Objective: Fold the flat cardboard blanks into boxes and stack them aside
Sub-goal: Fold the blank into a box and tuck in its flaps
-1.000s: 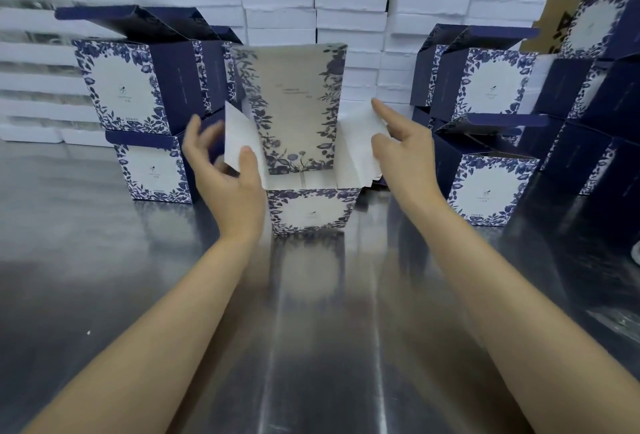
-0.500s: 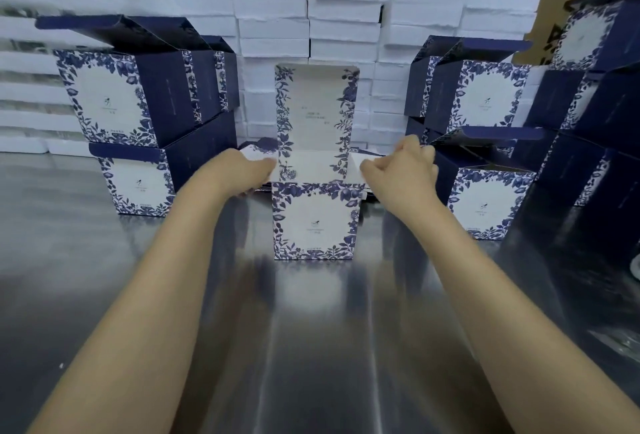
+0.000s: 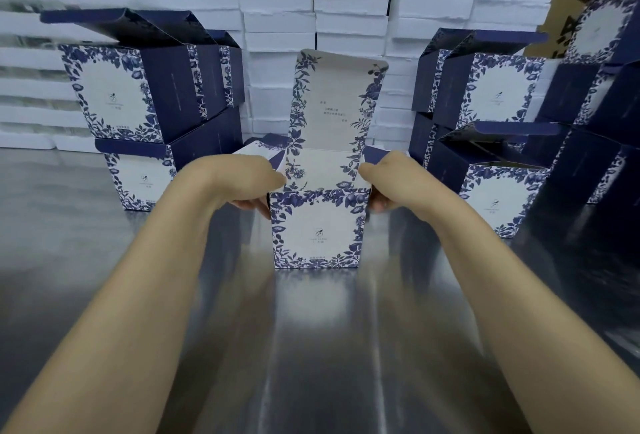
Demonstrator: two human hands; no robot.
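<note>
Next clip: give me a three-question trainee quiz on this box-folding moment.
1. True or false: the middle box has its lid standing upright.
2. The left hand and right hand: A) both grip the box; B) both lie open, apart from it; C) only one touches it.
3. Fill in: the folded boxes at left are stacked ___ high.
Key: 1 true; 2 A; 3 two.

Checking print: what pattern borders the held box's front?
The box front: blue floral border on white; head view.
</note>
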